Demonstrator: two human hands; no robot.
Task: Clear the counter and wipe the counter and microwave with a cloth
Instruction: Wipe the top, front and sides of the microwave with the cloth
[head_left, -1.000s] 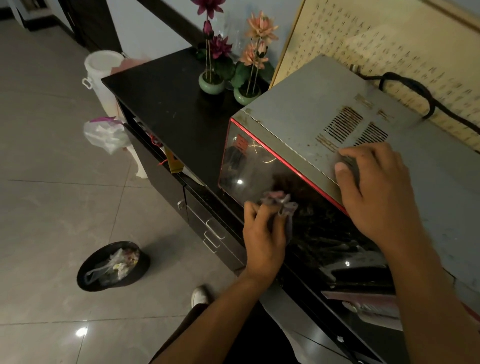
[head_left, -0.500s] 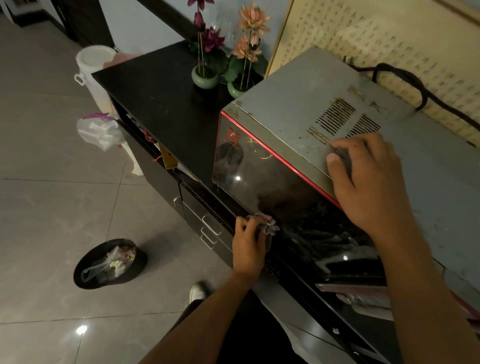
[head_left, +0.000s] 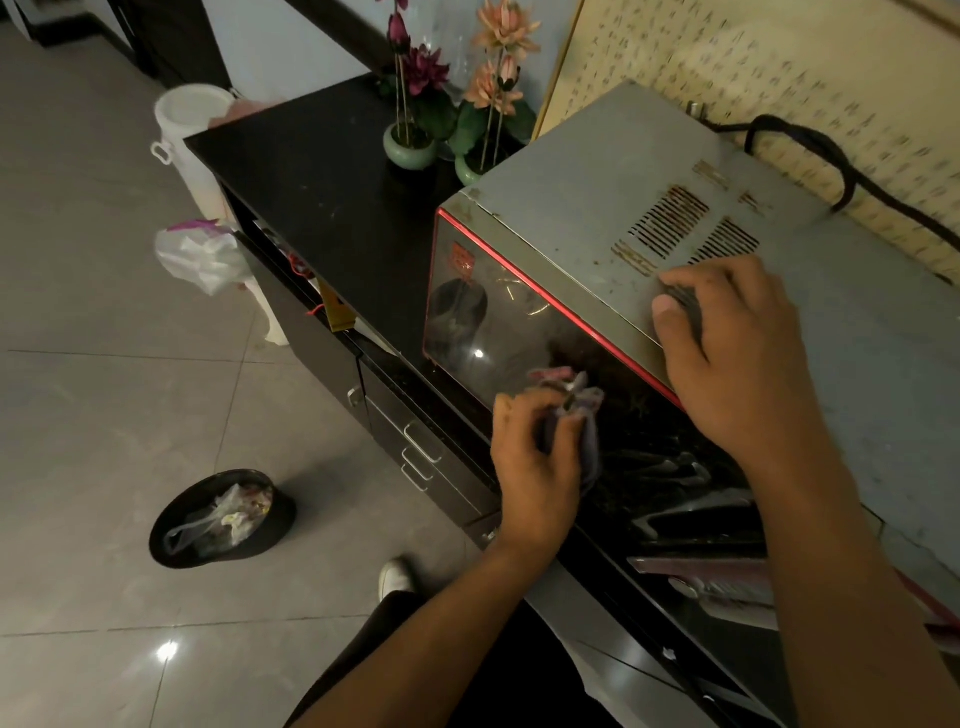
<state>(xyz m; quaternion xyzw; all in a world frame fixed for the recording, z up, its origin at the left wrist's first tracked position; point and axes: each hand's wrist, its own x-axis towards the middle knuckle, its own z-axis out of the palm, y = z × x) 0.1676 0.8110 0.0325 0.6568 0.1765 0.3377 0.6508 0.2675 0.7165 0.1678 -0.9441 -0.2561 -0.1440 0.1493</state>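
Observation:
A grey microwave (head_left: 582, 197) with a red-edged dark glass door stands on the black counter (head_left: 322, 197). My left hand (head_left: 535, 462) grips a crumpled purplish cloth (head_left: 576, 400) and presses it against the lower part of the glass door. My right hand (head_left: 737, 353) lies flat, palm down, on the front edge of the microwave's top, just below the vent slots. The right end of the microwave is hidden behind my right arm.
Two small green vases of flowers (head_left: 415, 145) stand at the counter's back, left of the microwave. A black cable (head_left: 810, 145) trails behind it. On the tiled floor sit a black bin (head_left: 218, 519) with rubbish, a plastic bag (head_left: 202, 260) and a white bucket (head_left: 187, 124). Drawers (head_left: 415, 452) front the counter.
My left hand with the cloth went down to the door's lower edge, then came back up onto the glass. My right hand stayed on top of the microwave.

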